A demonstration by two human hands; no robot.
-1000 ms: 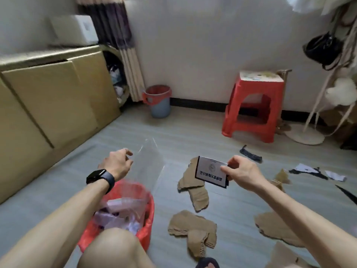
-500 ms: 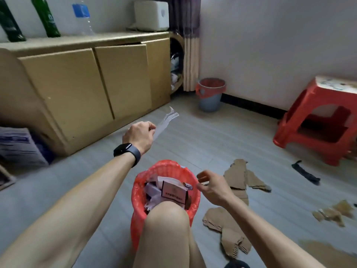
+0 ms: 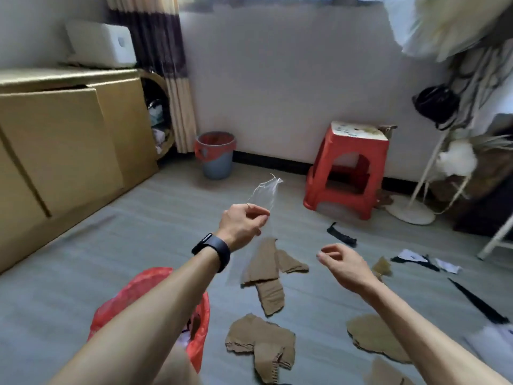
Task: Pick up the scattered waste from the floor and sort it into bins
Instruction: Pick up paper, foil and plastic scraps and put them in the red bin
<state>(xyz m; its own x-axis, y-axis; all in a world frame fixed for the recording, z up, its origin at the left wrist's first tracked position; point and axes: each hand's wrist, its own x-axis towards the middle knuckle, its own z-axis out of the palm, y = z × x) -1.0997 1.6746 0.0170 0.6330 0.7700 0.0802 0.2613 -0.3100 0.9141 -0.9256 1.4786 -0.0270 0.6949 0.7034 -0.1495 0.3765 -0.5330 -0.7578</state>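
- Head view, centre frame: left hand (image 3: 242, 223) pinches a clear crinkled plastic sheet (image 3: 266, 193).
- Right hand (image 3: 342, 264), lower right of it, holds nothing, fingers loosely curled.
- Red-lined waste bin (image 3: 144, 287) sits lower left.

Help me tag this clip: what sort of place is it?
Probably a room in a home, perhaps a bedroom or utility corner: a red plastic stool by the wall, a curtain beside low cabinets, and a handbag hanging at right.

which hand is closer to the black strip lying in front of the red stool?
Right. The right hand hangs empty just below-left of the black strip. The left hand, pinching a clear plastic sheet, sits farther off to the strip's left.
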